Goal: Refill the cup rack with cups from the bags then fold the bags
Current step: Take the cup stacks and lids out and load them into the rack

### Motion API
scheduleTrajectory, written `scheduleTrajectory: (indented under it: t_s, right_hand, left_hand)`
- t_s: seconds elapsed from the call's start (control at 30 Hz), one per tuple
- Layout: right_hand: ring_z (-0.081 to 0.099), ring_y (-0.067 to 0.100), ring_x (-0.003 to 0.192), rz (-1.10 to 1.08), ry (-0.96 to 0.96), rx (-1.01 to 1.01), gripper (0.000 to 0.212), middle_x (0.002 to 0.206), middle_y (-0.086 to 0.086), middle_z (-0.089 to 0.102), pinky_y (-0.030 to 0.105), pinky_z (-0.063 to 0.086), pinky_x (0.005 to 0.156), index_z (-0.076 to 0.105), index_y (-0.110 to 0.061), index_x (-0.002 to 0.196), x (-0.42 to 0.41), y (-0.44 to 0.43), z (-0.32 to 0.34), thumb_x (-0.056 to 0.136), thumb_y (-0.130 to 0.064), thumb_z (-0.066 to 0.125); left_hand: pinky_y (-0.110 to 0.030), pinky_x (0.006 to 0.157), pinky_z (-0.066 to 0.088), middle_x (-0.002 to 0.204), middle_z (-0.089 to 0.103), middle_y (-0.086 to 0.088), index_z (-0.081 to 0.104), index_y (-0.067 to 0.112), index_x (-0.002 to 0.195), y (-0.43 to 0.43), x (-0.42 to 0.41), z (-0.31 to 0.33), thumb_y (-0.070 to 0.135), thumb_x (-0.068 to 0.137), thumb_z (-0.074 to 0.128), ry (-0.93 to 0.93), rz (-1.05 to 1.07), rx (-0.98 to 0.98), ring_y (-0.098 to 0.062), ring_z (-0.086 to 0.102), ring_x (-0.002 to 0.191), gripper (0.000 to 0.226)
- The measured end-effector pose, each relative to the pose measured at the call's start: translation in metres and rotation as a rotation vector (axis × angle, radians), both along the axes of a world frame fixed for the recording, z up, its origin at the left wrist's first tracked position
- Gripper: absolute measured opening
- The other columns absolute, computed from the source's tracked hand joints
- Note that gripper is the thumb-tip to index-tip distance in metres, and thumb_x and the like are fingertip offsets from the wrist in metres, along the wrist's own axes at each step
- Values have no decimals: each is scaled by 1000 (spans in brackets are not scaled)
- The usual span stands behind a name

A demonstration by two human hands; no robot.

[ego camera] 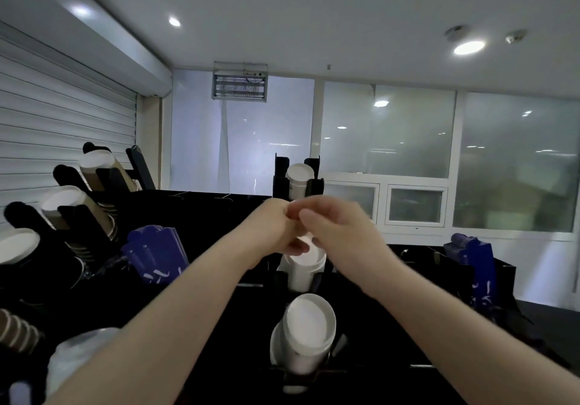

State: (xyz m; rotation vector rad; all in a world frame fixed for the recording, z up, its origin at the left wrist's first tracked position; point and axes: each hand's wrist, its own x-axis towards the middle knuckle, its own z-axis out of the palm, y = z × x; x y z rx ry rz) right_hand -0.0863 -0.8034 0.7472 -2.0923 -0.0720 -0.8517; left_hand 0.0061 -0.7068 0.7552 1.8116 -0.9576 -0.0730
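Left hand (276,227) and right hand (340,227) meet (blurred) above white cups (303,271).

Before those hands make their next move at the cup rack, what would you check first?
1. Hands in view: left hand and right hand meet above the middle white stack: ok.
2. What the fingers hold: blurred, cannot tell.
3. Middle white stack seated: top hidden by the hands, cannot tell.
4. Lower white stack sits in its slot: ok.
5. Bags folded: translucent bundle at lower left looks bulky, not ok.
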Motion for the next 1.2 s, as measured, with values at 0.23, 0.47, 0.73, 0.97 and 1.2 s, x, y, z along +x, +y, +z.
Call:
scheduleTrajectory:
  t_s: [0.23,0.47,0.73,0.97,1.2]
  right_hand:
    - [57,-1,63,-182,-170,-84,27,77,-15,68,17,39,56,68,-35,87,12,0,-46,90,-15,50]
    - [62,-6,74,-142,-191,-39,25,82,-18,70,10,44,67,69,-33,86,-5,-13,-51,83,-13,54]
    - [65,0,94,-20,-182,-15,22,97,-8,70,25,51,89,67,-19,94,-27,6,-70,84,-4,56]
    - [62,3,105,-8,-206,-57,25,104,-14,67,31,51,94,61,-36,98,-95,24,-118,84,-15,57]
    - [63,-1,80,-56,106,-43,25,85,-19,67,11,47,72,63,-36,91,-140,46,-234,83,-12,64]
  left_hand:
    - [-35,73,51,84,68,4,63,26,84,-20,-15,-45,15,81,54,-264,350,-154,-19,63,82,14]
    - [-33,77,53,70,60,11,66,24,87,-12,-8,-51,12,78,57,-274,275,-222,-15,63,78,17]
    - [-22,90,49,99,68,13,67,23,103,21,-35,-74,2,84,55,-332,83,-227,2,63,96,31]
    - [-26,103,42,122,60,11,57,22,126,96,-79,-146,22,88,53,-341,156,-165,1,53,117,38]
    - [-26,101,44,118,62,17,57,33,119,137,-115,-252,13,93,55,-16,175,-112,4,55,114,33]
